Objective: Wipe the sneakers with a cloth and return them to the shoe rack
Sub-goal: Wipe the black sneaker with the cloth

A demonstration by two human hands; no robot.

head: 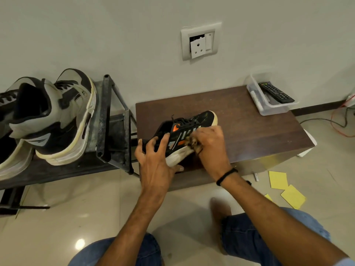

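1. Step in hand: wiping. The person is working on the black sneaker (192, 127) over the near-left corner of the low table (259, 131); returning it to the rack is not yet done.
2. The left hand (155, 160) is gripping the heel end, fingers spread and curled over the collar, thumb under the white sole, just off the table's left edge.
3. The right hand (209, 143) is holding a brownish cloth (193, 143) bunched in closed fingers and pressing it against the striped side panel, above the table's near edge.
4. The sneaker's long axis is running from the table's near-left corner toward its far-right side. The toe is pointing away from the person, the heel toward them.
5. It is lying rolled, with the side panel facing up and the sole turned toward the table's near edge. Cannot tell whether the toe is touching the tabletop.
6. The next move is probably calling for sliding the cloth along the panel and sole edge, with the left hand steadying or turning the shoe.
7. The shoe rack (107, 116), holding grey sneakers (57, 116), is standing just left of the table, so the return is a short carry.
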